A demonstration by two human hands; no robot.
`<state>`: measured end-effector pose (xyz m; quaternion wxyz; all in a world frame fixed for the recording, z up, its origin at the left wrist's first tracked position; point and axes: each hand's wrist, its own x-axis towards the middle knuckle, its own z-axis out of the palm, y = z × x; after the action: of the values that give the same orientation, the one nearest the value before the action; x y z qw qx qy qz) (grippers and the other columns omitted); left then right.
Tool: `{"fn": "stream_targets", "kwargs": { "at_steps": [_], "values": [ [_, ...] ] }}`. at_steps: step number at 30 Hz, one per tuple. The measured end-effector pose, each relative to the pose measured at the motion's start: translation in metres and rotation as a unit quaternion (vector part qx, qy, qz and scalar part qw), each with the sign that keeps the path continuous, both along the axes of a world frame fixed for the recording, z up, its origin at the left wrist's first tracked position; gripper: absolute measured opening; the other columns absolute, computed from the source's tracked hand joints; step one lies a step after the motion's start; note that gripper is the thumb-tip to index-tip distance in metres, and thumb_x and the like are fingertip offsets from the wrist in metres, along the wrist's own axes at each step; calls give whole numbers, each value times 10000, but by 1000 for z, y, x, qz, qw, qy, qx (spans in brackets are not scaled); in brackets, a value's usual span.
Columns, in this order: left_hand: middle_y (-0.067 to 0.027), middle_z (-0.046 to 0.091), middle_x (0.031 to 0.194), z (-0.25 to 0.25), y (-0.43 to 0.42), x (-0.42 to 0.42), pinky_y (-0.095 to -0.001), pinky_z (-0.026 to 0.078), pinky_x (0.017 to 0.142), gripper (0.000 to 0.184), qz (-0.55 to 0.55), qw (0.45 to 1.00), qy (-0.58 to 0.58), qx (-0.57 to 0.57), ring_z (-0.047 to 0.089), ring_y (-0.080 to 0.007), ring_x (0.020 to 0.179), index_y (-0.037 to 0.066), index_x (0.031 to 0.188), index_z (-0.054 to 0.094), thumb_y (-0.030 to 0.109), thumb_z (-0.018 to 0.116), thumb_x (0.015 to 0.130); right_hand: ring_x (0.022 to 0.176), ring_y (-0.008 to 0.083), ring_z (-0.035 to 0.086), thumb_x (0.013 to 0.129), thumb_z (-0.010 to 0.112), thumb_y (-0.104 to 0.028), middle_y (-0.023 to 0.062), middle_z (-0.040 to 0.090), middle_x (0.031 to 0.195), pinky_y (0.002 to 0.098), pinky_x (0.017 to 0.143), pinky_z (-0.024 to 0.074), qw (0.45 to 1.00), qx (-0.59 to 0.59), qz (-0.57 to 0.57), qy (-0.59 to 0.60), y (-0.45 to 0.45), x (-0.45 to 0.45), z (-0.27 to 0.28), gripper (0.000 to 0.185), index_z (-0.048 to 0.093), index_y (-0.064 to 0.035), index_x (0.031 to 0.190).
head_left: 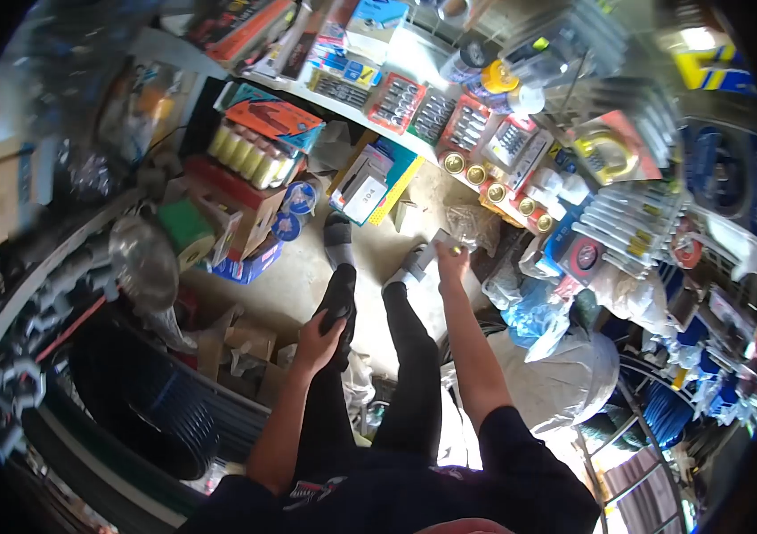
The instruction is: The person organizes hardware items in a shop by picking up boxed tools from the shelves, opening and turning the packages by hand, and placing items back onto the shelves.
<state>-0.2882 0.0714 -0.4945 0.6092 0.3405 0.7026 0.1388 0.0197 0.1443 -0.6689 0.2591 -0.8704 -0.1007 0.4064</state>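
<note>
My right hand (453, 262) is closed on a small flat grey piece (436, 246), held out over the floor above my right shoe. Lower and to the left, my left hand (322, 338) is wrapped round a dark object (335, 320) beside my left leg; its black shape blends with my trousers, so I cannot make out what it is. Beyond my feet, a yellow and teal box (378, 182) with a label reading 304 stands on the floor at the foot of the shelf.
A shelf (360, 116) of packaged tools and cans (454, 163) runs across the far side. Cartons and a box of yellowish tubes (254, 158) stand at left, near black coiled hose (156, 409). A white sack (565, 378) and plastic bags (534, 316) lie at right.
</note>
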Motion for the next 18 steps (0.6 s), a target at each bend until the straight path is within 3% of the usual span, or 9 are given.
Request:
{"fn": "stream_targets", "kwargs": {
  "at_steps": [3, 6, 9, 13, 18],
  "values": [
    [-92, 723, 923, -32, 5, -7, -320, 519, 782, 311, 6, 999, -14, -43, 646, -124, 856, -33, 1107, 690, 235, 710, 953, 1134, 378, 649, 686, 900, -342, 261, 663, 1195, 467, 966, 514, 995, -72, 57, -30, -8, -15, -122, 866, 488, 62, 1332],
    [-72, 719, 923, -64, 5, -13, -296, 513, 782, 297, -9, 999, 21, -43, 632, -104, 864, -36, 1102, 690, 219, 718, 953, 1118, 412, 651, 665, 901, -388, 279, 668, 1171, 485, 965, 506, 985, -84, 133, -65, -4, -25, -221, 880, 497, 58, 1306],
    [-75, 721, 930, -96, -6, -20, -285, 510, 786, 283, 16, 995, 24, -91, 625, -98, 872, -39, 1102, 689, 201, 718, 955, 1082, 439, 657, 660, 890, -436, 286, 677, 1138, 499, 945, 504, 985, -57, 133, -95, 1, -32, -287, 863, 507, 45, 1265],
    [-54, 712, 918, -117, -9, -12, -275, 501, 780, 250, 43, 993, -7, -109, 604, -80, 868, -34, 1091, 685, 183, 707, 969, 1107, 443, 642, 643, 897, -470, 295, 669, 1152, 503, 958, 495, 982, -95, 143, -80, 13, -40, -283, 899, 504, 42, 1268],
    [-43, 686, 939, -107, 6, 1, -273, 508, 790, 262, 24, 995, -27, -96, 613, -95, 865, -12, 1117, 664, 196, 717, 967, 1230, 432, 593, 608, 901, -599, 298, 615, 1305, 474, 1048, 464, 982, -90, 155, -65, 6, -39, -258, 1140, 431, 55, 1415]
  ]
}}
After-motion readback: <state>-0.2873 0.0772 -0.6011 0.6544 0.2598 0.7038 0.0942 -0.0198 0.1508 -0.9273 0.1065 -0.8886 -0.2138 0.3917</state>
